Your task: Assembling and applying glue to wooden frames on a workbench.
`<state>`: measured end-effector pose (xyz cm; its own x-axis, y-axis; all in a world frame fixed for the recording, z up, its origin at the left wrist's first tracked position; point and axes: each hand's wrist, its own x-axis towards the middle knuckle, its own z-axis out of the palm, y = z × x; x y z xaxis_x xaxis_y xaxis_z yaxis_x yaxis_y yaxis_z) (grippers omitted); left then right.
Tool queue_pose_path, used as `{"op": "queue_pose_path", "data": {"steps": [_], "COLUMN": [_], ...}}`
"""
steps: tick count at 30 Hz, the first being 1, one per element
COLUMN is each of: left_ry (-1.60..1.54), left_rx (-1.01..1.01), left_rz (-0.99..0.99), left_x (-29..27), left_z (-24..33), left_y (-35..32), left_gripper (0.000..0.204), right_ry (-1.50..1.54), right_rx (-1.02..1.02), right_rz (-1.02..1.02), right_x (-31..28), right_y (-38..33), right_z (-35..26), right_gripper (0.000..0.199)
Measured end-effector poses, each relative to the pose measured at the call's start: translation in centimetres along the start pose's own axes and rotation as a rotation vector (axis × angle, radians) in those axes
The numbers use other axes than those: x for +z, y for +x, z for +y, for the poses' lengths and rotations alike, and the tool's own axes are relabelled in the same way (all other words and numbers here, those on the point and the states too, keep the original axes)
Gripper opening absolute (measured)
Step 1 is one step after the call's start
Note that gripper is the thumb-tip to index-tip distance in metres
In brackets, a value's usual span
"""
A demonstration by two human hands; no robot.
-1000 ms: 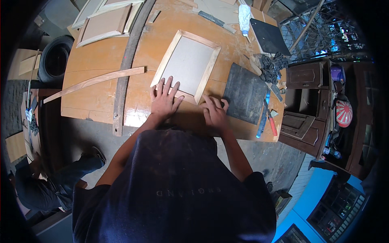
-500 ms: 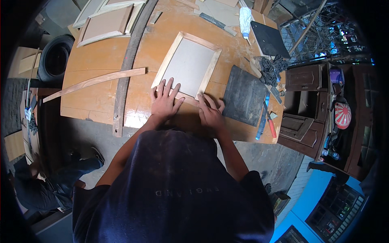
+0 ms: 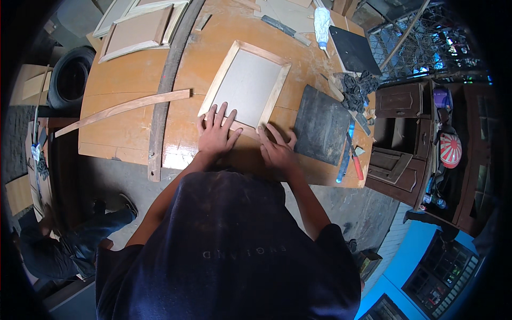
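A light wooden frame with a pale grey panel (image 3: 248, 80) inside lies flat on the orange-brown table, its near edge toward me. My left hand (image 3: 216, 132) rests spread across the near left corner, fingertips on the panel and palm over the rail. At the near right corner, my right hand (image 3: 277, 149) touches the frame with its index finger and thumb side, the other fingers apart and lightly bent. Neither hand grasps anything. Right of my right hand lies a dark flat board (image 3: 321, 125).
A long dark beam (image 3: 169, 80) crosses the table at left, with a thin wooden strip (image 3: 122, 109) over it. Framed panels (image 3: 137, 32) lie beyond. On the right are a red-handled tool (image 3: 357, 166), a white bottle (image 3: 322, 29) and a dark cloth (image 3: 358, 90). A person (image 3: 69, 240) sits at lower left.
Almost nothing differs. My right hand's fingers have shifted very slightly at the frame's corner; the frame and my left hand stay in place.
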<state>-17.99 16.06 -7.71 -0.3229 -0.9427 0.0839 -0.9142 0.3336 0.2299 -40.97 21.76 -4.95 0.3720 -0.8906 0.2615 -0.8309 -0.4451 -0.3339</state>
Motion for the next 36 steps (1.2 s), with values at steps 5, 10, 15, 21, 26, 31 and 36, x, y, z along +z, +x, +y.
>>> {"op": "queue_pose_path", "data": {"steps": [5, 10, 15, 21, 26, 31, 36], "left_ry": [0.015, 0.013, 0.026, 0.017, 0.016, 0.003, -0.006], "left_rx": [-0.014, -0.019, -0.012, -0.006, -0.009, 0.021, 0.037], "left_rz": [-0.018, -0.043, -0.027, -0.008, 0.006, -0.02, 0.007], "left_x": [0.1, -0.1, 0.1, 0.1, 0.0, 0.0, 0.2], "left_z": [-0.2, 0.0, -0.2, -0.1, -0.2, -0.4, -0.2], "left_y": [-0.1, 0.2, 0.0, 0.1, 0.0, -0.2, -0.1], "left_gripper": [0.061, 0.062, 0.062, 0.061, 0.06, 0.061, 0.061], "right_ry": [0.098, -0.001, 0.017, 0.061, -0.01, -0.035, -0.05], "right_rx": [0.084, 0.022, -0.012, 0.041, 0.025, 0.005, 0.005], "right_rz": [-0.082, 0.0, -0.159, -0.038, -0.171, -0.244, -0.156], "right_x": [-1.5, -0.2, -1.5, 0.0, 0.7, -0.9, 1.1], "right_y": [0.9, 1.9, -0.6, 0.9, -0.2, -1.9, 0.7], "right_z": [-0.1, 0.0, -0.1, 0.7, -0.4, 0.1, 0.5], "right_gripper": [0.052, 0.052, 0.051, 0.052, 0.055, 0.056, 0.051]}}
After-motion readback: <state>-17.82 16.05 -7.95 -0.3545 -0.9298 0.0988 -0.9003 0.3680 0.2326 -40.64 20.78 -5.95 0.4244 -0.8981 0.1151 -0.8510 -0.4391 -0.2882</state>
